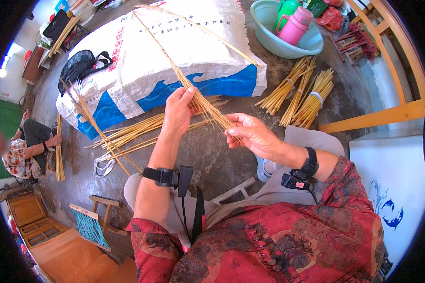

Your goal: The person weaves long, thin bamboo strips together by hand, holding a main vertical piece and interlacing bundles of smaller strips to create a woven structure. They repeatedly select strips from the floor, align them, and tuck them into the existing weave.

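A dry, straw-coloured broomcorn stalk (208, 106) runs slantwise between my hands, its thin stem reaching up over a white woven sack (184, 45). My left hand (177, 112) is closed around it, thumb on top. Nearer to me on the right, my right hand (251, 135) pinches the feathery end of the same stalk. Another long stalk (208, 32) lies across the top of the sack. Two more stalks (87, 114) lean against the sack's left front. Below my left hand, loose stalks (137, 131) lie on the floor.
Tied stalk bundles (314, 99) lie at right, near a pale blue basin (288, 51) holding a pink thermos (295, 27). Black mesh fabric (80, 67) rests on the sack. At left, another person holds stalks (59, 153). A turquoise-webbed folding stool (90, 226) stands lower left; a wooden frame (378, 115) is right.
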Available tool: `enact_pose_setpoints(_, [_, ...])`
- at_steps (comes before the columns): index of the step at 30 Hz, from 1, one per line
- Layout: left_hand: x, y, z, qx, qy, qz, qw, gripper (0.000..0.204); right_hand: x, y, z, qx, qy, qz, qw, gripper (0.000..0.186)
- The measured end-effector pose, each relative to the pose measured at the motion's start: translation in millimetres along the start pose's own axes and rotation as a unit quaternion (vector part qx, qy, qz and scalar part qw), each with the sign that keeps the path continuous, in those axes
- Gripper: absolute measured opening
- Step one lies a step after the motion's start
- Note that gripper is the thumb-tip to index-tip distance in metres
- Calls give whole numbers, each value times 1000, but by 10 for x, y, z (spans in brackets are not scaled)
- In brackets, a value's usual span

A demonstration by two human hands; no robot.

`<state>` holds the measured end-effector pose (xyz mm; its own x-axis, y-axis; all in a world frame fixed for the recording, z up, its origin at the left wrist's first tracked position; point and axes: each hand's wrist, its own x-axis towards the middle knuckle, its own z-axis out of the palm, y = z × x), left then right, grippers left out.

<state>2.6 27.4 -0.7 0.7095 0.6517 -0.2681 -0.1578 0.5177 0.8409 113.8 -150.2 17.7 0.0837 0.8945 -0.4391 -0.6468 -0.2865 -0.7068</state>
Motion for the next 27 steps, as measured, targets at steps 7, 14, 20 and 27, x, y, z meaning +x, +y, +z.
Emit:
enact_pose_setpoints(7, [1, -4, 44, 1, -4, 1, 1000, 15, 2, 55, -21, 9, 24, -2, 1000, 41])
enact_pose_setpoints(14, [0, -3, 62, 0, -7, 19, 1000, 13, -1, 94, -27, 0, 3, 29, 1000, 40])
enact_pose_setpoints(20, [11, -2, 41, 0, 5, 14, 1000, 13, -7, 53, 10, 5, -13, 7, 1000, 41])
enact_pose_setpoints(27, [24, -1, 43, -5, 8, 19, 1000, 14, -58, 36, 33, 20, -16, -20, 999, 48])
